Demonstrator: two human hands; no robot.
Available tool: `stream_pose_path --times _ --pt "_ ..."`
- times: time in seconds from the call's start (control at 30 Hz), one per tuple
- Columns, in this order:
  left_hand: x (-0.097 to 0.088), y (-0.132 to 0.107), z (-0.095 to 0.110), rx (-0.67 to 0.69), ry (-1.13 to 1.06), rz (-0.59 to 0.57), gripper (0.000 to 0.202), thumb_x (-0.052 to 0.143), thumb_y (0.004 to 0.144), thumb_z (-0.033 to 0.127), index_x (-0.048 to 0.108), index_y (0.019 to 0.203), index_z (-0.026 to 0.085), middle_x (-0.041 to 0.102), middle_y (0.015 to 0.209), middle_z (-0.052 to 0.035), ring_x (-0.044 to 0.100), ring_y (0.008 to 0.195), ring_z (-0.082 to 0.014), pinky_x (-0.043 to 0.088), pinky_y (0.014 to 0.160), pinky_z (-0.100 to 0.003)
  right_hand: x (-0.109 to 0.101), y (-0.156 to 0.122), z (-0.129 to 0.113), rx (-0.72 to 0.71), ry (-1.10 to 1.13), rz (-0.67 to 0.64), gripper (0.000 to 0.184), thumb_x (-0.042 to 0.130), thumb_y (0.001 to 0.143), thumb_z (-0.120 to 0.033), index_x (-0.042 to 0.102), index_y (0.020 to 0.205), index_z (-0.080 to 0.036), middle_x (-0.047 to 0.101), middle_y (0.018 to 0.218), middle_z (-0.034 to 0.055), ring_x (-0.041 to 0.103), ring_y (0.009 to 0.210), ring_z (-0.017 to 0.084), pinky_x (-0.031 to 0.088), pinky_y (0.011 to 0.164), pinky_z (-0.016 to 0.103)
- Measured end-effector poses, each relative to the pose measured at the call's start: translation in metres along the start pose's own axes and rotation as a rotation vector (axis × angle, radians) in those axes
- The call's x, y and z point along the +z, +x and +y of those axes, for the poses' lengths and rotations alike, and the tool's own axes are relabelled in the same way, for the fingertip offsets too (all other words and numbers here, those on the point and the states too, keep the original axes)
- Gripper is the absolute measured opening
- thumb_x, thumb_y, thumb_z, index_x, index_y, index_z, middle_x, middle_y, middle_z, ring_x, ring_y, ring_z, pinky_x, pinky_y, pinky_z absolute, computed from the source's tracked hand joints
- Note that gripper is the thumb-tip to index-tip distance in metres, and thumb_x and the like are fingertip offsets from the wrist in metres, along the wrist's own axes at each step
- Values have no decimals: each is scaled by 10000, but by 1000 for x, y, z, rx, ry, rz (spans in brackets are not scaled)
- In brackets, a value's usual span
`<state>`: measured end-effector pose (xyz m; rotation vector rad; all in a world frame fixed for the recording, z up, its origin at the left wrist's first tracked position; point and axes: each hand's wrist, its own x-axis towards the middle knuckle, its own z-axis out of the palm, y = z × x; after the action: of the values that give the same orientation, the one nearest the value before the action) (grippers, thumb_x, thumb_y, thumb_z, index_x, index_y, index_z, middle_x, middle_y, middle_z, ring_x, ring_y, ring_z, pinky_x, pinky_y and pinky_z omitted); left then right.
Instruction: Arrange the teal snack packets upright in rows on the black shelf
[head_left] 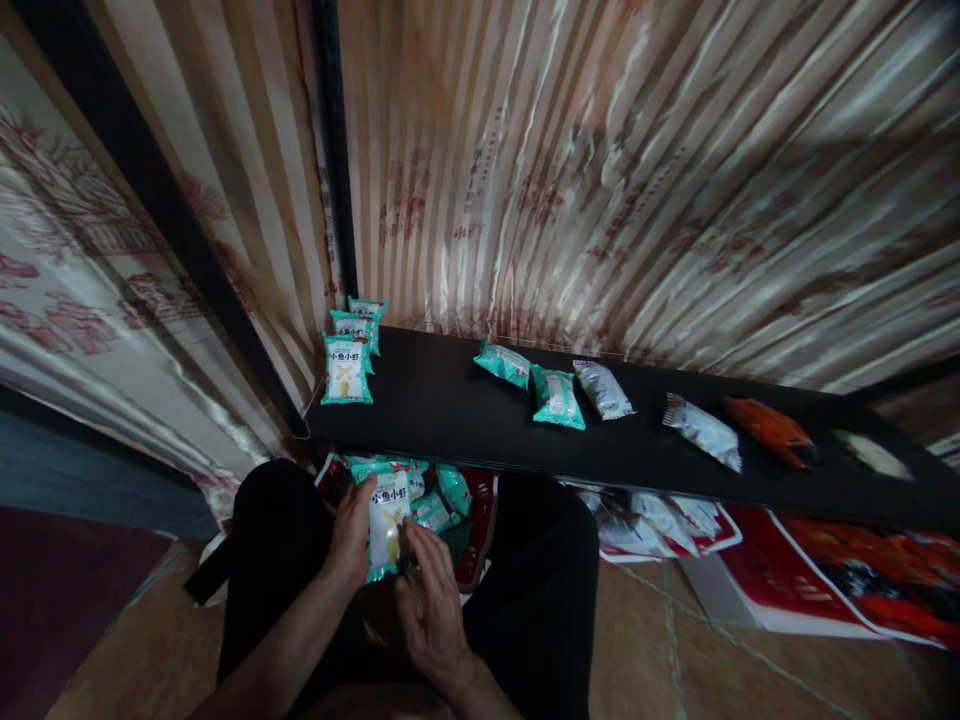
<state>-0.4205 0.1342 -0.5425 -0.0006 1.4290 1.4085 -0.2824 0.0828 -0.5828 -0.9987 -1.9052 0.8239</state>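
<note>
Your left hand (349,530) grips a teal-and-white packet (388,515) below the black shelf (442,410); your right hand (435,605) is loosely spread beside it, contact unclear. Three matching packets (347,372) stand on the shelf's left end; a red basket (482,540) sits below its front edge.

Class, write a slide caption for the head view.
Left hand holding a teal-and-white packet, right hand close by, before a black shelf bearing more packets.
</note>
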Motion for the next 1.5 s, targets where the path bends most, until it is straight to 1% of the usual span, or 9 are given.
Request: stream_pose_path --times 0.1,0.17,0.3,0.43,0.73,0.97,1.17,1.3,1.5 --pt "-2 3 -3 -5 -9 -44 265 611 711 342 602 900 157 684 702 -9 661 627 -174 503 623 -285 8 3 10 210 22 143 415 498 863 -241 504 1278 -227 568 1268 94 495 1198 237 406 1015 446" --pt "-3 4 -4 -12 -13 -70 291 618 698 353 603 914 159 685 702 -8 660 619 -174 499 615 -282 9 10 14 371 90 173 417 536 849 -321 527 1248 -202 569 1263 105 503 1191 239 403 1021 429" --pt "-1 4 -4 -16 15 -77 314 617 690 384 602 906 156 676 666 -5 646 576 -170 482 568 -270 5 28 7 606 399 105 553 583 801 -447 492 1278 -182 548 1297 113 508 1198 255 431 997 388" --pt "0 1 -2 -24 45 -86 310 617 678 387 604 874 147 672 650 -6 634 562 -168 473 552 -267 0 38 -3 698 621 37 636 631 754 -483 462 1301 -206 527 1325 89 495 1212 261 445 980 380" --pt "-2 5 -2 41 112 -97 311 617 664 404 614 826 139 665 669 -3 621 593 -158 473 572 -265 4 43 1 719 652 -20 628 698 679 -488 542 1196 -168 655 1128 104 581 1083 305 504 874 437" --pt "-1 4 3 82 125 -112 302 618 671 403 600 839 153 663 702 -3 632 634 -166 480 593 -268 6 48 0 697 731 -25 544 701 690 -437 554 1141 -172 664 1092 96 624 996 285 501 868 429" --pt "-3 7 6 122 164 -148 413 647 678 467 605 958 167 687 947 -53 651 852 -193 495 728 -279 10 55 -3 696 741 46 542 718 668 -419 546 1123 -181 660 1099 94 628 987 280 518 841 415" --pt "-5 4 9 140 231 -120 473 645 675 523 610 985 168 685 1012 -83 649 898 -220 506 733 -287 11 63 -5 699 713 98 570 734 640 -406 544 1127 -178 671 1075 85 642 955 272 534 811 399" --pt "-16 10 -2 339 346 -169 520 613 716 493 562 1126 175 612 1189 -116 586 1067 -249 477 869 -333 11 82 -9 606 625 177 524 708 656 -384 565 1117 -177 692 1030 67 650 904 235 542 771 341"
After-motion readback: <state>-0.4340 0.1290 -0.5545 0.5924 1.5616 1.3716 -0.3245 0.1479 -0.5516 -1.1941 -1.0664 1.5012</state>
